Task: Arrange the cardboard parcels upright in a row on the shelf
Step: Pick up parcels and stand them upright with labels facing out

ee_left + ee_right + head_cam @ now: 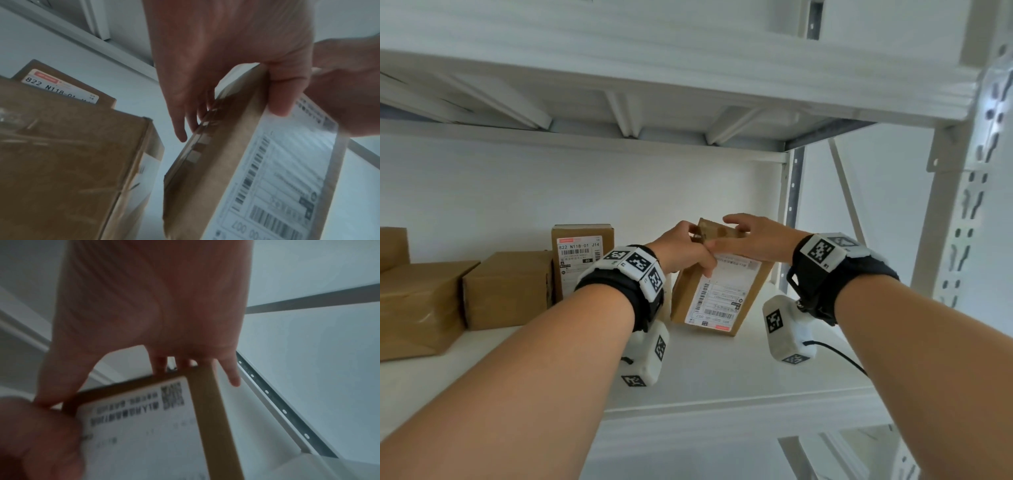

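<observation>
A flat cardboard parcel (719,294) with a white shipping label stands on the white shelf (722,373), leaning with its top tilted. Both hands hold its top edge. My left hand (685,248) grips the top left corner, thumb on the label face (279,104) and fingers behind. My right hand (750,236) grips the top right, thumb in front and fingers over the back (160,368). To its left another labelled parcel (582,253) stands upright at the back. Two brown boxes (508,289) (417,305) lie further left.
A shelf board (654,85) with ribs hangs close above. A perforated upright post (794,192) stands right of the held parcel, and a thicker front post (962,212) at the far right. Another box (393,245) shows at the left edge.
</observation>
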The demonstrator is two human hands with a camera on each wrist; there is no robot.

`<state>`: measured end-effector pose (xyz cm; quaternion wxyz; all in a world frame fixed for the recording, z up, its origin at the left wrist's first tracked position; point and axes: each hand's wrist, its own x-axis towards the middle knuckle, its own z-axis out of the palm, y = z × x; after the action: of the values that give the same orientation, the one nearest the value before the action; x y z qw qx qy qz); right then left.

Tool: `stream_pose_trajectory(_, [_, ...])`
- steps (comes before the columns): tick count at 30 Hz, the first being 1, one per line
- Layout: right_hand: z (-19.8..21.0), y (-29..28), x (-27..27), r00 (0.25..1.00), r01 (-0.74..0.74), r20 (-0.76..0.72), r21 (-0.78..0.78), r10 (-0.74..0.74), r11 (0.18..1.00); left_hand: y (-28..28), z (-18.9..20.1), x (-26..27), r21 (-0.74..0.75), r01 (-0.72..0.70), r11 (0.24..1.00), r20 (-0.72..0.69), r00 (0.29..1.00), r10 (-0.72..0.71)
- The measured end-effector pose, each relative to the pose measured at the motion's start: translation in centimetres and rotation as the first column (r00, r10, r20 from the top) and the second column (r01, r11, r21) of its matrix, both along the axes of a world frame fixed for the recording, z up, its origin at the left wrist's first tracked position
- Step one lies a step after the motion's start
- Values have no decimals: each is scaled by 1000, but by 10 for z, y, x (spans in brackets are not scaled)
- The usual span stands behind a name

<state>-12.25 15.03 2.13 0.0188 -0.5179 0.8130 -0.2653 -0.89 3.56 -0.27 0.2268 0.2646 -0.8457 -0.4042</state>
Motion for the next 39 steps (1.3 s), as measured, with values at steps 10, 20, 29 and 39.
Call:
stream_pose_trajectory(10, [10, 1, -5, 997, 46, 55, -8, -46, 999, -8, 10, -5, 11, 38, 999, -18, 999, -38])
stream_pose_trajectory(20, [4, 21, -31, 737, 178, 661, -391, 141, 903, -22, 12, 4, 260, -40, 965, -225, 969, 101])
stream_pose_trajectory(29, [-13, 27, -34, 503, 106, 790, -458, 349, 883, -16, 14, 9, 416, 107, 903, -253, 968, 2])
stream_pose_trajectory(39, [-25, 22, -40, 832, 148, 553, -275, 30, 950, -20, 17, 4, 185, -17, 983, -277, 958, 68])
